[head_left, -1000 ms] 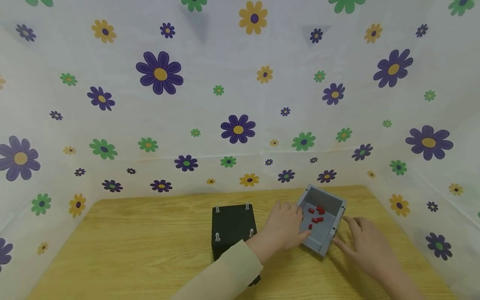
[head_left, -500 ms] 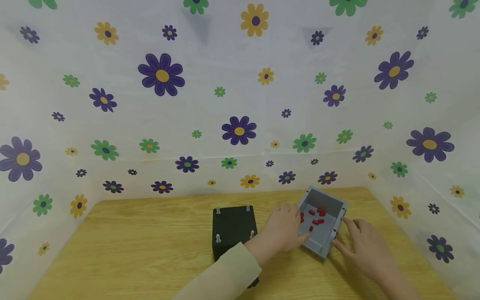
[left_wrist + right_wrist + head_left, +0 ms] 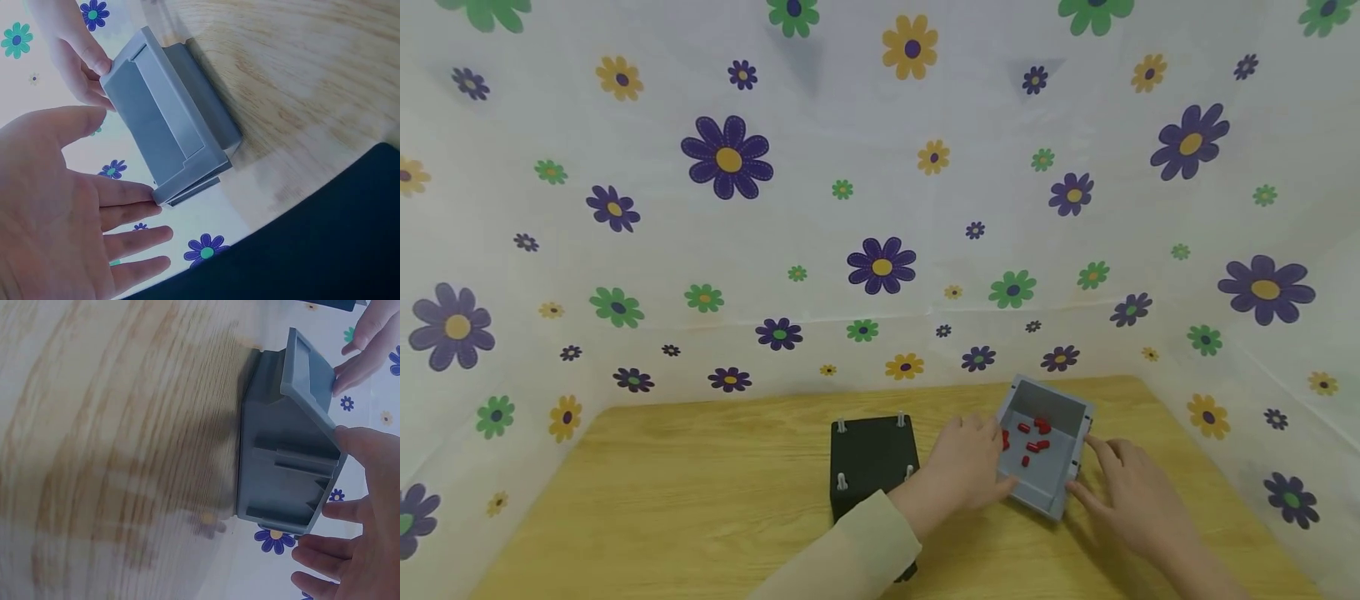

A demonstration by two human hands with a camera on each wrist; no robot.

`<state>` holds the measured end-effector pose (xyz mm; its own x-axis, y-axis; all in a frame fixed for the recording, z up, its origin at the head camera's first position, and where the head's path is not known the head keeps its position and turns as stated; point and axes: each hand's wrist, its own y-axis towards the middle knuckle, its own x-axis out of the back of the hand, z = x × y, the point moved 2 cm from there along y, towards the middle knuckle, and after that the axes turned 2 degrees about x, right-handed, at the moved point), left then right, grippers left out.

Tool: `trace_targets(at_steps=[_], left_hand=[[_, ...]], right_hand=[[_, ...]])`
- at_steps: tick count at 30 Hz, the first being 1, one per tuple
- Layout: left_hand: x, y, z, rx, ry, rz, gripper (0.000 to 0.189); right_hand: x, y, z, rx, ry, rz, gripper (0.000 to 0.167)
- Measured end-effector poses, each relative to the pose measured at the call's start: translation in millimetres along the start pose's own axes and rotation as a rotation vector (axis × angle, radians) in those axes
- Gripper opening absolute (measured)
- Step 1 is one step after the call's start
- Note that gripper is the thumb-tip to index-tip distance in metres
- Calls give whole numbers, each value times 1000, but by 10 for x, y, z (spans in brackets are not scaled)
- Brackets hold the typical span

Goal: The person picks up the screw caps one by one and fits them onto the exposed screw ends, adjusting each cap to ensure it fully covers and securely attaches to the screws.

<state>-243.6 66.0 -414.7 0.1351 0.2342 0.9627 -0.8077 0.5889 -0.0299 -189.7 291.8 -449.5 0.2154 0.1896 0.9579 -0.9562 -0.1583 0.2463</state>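
Note:
A grey plastic bin (image 3: 1047, 479) stands on the table, angled, with several small red capsule-like pieces (image 3: 1033, 447) on its floor. My left hand (image 3: 967, 461) lies along the bin's left side, its fingers fairly straight. In the left wrist view, the index fingertip of the left hand (image 3: 69, 206) touches the bin's rim (image 3: 190, 178) and the thumb stands apart. On the other side, my right hand (image 3: 1129, 493) touches the bin's right wall with thumb and fingertips. The right wrist view shows the right hand (image 3: 372, 506) spread beside the bin's ribbed outer wall (image 3: 287, 465).
A black box (image 3: 871, 454) with upright pale pegs at its top corners stands left of the bin, partly behind my left forearm. The wooden table (image 3: 700, 492) meets a flower-printed white cloth (image 3: 820, 150) at the back and sides.
The bin has turned slightly, its near corner shifting a little right, and more red pieces show beside my left fingers. Both hands stay at its sides. The head view has shifted slightly.

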Motion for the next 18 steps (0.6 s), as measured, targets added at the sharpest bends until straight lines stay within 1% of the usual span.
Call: trace_targets(at_steps=[7, 12, 18], left_hand=[[11, -27, -3, 8, -47, 47, 77], [-14, -57, 3, -3, -56, 41, 77], [-15, -94, 30, -20, -23, 38, 78]], right_hand=[[9, 4, -12, 22, 7, 7, 74], [19, 16, -12, 16, 11, 26, 73], [18, 39, -22, 26, 6, 33, 72]])
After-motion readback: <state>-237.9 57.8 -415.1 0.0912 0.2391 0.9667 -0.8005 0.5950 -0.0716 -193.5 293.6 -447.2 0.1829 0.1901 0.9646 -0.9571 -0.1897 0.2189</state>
